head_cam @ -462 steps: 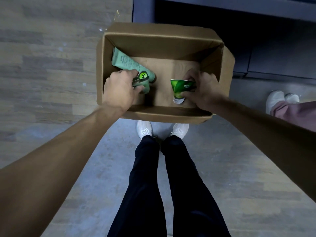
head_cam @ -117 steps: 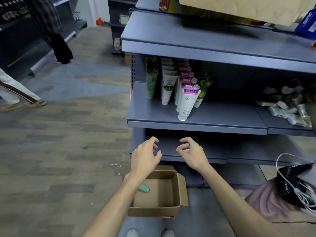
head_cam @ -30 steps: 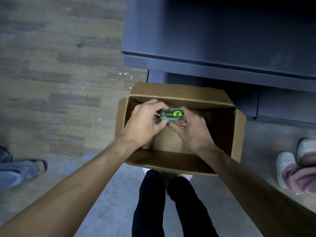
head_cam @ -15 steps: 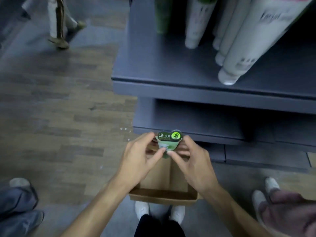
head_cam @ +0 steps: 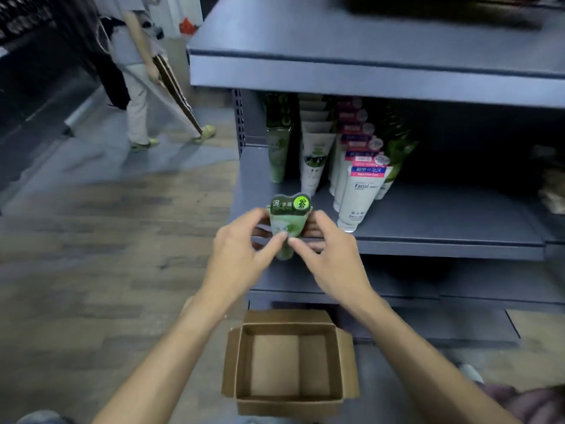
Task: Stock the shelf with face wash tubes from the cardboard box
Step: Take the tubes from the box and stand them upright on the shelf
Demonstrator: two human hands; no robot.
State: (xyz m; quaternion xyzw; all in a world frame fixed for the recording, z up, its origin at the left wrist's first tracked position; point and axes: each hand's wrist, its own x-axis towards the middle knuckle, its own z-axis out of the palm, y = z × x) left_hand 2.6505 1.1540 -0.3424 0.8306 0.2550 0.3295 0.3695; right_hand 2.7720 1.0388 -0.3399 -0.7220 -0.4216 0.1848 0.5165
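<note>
A person's left hand (head_cam: pixel 241 255) and right hand (head_cam: pixel 331 255) together hold a pale green face wash tube (head_cam: pixel 289 223) upright in front of a grey metal store shelf (head_cam: pixel 428 221), crimped end up and cap end down. The left thumb and fingers close on the tube's left edge, the right thumb and fingers on its right edge, and the two thumb tips nearly meet across its front. The tube's dark header with a round green emblem rises clear above the fingers. It hangs in the air just short of the shelf's front lip, near the left end, touching no shelf surface.

On that shelf stand rows of tubes running back into shadow: a row of green tubes (head_cam: pixel 276 148) at far left, a row of white tubes with green print (head_cam: pixel 316 154) beside it, then a row of white "Facial" tubes with pink headers (head_cam: pixel 360 191), the foremost leaning left near the front edge. A further green-labelled row (head_cam: pixel 397 154) stands behind to the right.

Below the hands, an open cardboard box (head_cam: pixel 232 371) sits on the floor against the shelving base, its flaps folded out and its inside showing only bare cardboard. At upper left another person (head_cam: pixel 134 71) walks along the aisle carrying flattened cardboard (head_cam: pixel 174 87).
</note>
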